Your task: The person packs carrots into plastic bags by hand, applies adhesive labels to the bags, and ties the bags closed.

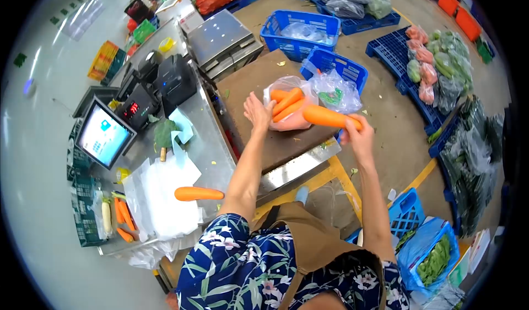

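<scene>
Alongside a steel bench (212, 139), a person in a floral shirt (237, 255) and brown apron (314, 238) works over a brown-topped platform (239, 98), with a blue crate (292, 48) and a smaller blue crate (358, 78) at its far side. On the bench, a lit monitor (103, 133) stands near a stack of white plastic sheets (171, 191). On the platform sits a clear plastic bag (292, 124), its mouth open, with several bagged carrots (289, 103) inside. The left hand (259, 111) rests at the bag's near-left edge; whether its fingers pinch the plastic cannot be told. The grip of the right hand (361, 136) is closed around one end of a large carrot (328, 116), the other end reaching to the bag's right side. A loose carrot (198, 193) lies on the bench beside the left forearm. The step in hand appears to be bringing the held carrot to the bag; the next move seems to call for a steady rim and the carrot turned in line with those inside.
</scene>
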Available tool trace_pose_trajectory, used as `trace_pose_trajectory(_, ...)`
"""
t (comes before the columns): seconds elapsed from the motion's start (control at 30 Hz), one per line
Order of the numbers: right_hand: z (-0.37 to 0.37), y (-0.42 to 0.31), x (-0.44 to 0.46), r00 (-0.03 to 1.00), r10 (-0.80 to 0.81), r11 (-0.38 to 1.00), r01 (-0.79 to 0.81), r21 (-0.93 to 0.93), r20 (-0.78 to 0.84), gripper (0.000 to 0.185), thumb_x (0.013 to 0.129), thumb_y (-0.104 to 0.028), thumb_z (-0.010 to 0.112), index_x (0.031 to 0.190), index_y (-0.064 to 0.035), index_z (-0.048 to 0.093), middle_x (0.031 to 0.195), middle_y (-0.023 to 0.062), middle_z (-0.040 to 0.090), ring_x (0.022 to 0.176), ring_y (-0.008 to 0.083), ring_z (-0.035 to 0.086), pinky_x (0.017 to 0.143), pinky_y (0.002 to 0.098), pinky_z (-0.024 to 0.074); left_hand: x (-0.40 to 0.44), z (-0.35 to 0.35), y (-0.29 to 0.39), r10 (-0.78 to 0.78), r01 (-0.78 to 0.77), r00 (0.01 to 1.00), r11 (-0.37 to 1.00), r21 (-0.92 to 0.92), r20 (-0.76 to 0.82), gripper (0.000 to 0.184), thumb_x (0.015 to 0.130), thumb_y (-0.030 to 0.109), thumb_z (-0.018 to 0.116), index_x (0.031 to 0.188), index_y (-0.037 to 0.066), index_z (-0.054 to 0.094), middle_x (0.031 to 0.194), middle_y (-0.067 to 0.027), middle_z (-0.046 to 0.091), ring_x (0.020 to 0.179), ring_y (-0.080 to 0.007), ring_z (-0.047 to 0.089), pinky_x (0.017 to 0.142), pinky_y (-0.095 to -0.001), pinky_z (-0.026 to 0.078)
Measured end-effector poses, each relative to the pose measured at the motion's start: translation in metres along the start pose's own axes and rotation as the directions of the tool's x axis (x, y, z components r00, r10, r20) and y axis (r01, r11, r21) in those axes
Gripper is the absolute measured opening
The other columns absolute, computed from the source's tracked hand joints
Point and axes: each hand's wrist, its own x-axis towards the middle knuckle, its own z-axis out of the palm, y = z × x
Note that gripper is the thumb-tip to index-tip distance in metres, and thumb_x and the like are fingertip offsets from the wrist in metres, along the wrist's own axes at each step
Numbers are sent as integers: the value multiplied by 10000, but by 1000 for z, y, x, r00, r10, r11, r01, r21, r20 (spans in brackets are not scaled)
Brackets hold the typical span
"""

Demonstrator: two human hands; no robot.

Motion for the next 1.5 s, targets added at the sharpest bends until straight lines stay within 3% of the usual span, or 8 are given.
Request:
trace_pose_trajectory(0.1, 80, 14, 60, 989, 33, 982, -5, -188, 143, 241, 877, -157, 594, 1019, 37, 582, 630, 60, 580, 445, 102, 544, 371, 240, 435, 35, 15, -39, -161, 307, 895, 899, -313, 417, 274, 795, 211, 633, 973, 3, 631, 905, -154, 658, 886, -285, 619, 828, -419, 464)
trace_pose_trajectory(0.2, 130, 78, 117, 940, 275, 958, -251, -135, 203, 260, 837, -114, 585, 1059, 21, 581, 650, 88, 597, 434, 139, 558, 372, 269, 455, 38, 7, -42, -179, 324, 939, 740, -589, 292, 204, 793, 194, 603, 786, -5, 648, 670, -120, 648, 704, -243, 644, 723, -364, 497)
trace_pose_trajectory(0.37, 127, 147, 144, 941, 298, 795, -152, -588, 159, 414, 811, -69, 535, 1219, 2, 513, 648, 99, 589, 406, 172, 555, 334, 302, 437, 22, 38, -54, -106, 278, 926, 840, -466, 361, 437, 782, 263, 635, 1118, -1, 544, 1105, -216, 600, 980, -298, 604, 848, -379, 467)
trace_pose_trajectory(0.6, 94, 163, 171, 959, 93, 724, 118, -679, 267, 389, 846, -157, 548, 1213, -32, 524, 626, 82, 568, 428, 149, 538, 370, 291, 411, 7, 54, -44, -223, 502, 845, 645, -576, 486, 479, 784, 283, 670, 1129, -28, 551, 1069, -192, 623, 964, -249, 617, 846, -356, 481)
trace_pose_trajectory(0.83, 61, 114, 160, 946, -281, 653, 313, -690, 163, 368, 850, -273, 637, 1055, 29, 592, 652, 53, 542, 572, 152, 489, 558, 309, 433, 25, 8, -37, -334, 387, 922, 770, -507, 196, 511, 753, 411, 675, 1074, 25, 578, 1018, -160, 598, 974, -310, 571, 847, -405, 444)
trace_pose_trajectory(1.27, 93, 103, 218, 963, -28, 483, 249, -839, 269, 836, 684, -565, 720, 1123, 124, 543, 884, 191, 599, 824, 313, 576, 757, 383, 457, 35, 21, 10, -387, 451, 883, 858, -248, 265, 674, 686, 464, 727, 1171, 46, 515, 1208, -142, 507, 1175, -324, 432, 953, -459, 353)
trace_pose_trajectory(1.37, 104, 101, 220, 937, -65, 446, 334, -830, 342, 719, 730, -492, 712, 1093, 110, 557, 902, 214, 602, 873, 339, 582, 791, 392, 457, 36, 34, 6, -421, 466, 868, 874, -137, 264, 603, 688, 436, 727, 1124, 57, 553, 1182, -141, 530, 1146, -321, 467, 914, -467, 384)
trace_pose_trajectory(1.5, 127, 89, 206, 660, -531, 536, 748, -392, 532, 229, 824, -101, 560, 995, 47, 589, 925, 211, 606, 874, 363, 576, 788, 405, 455, 30, 75, -17, -403, 445, 876, 887, -125, 263, 342, 750, 315, 683, 968, 58, 628, 904, -135, 636, 848, -322, 606, 703, -430, 478)
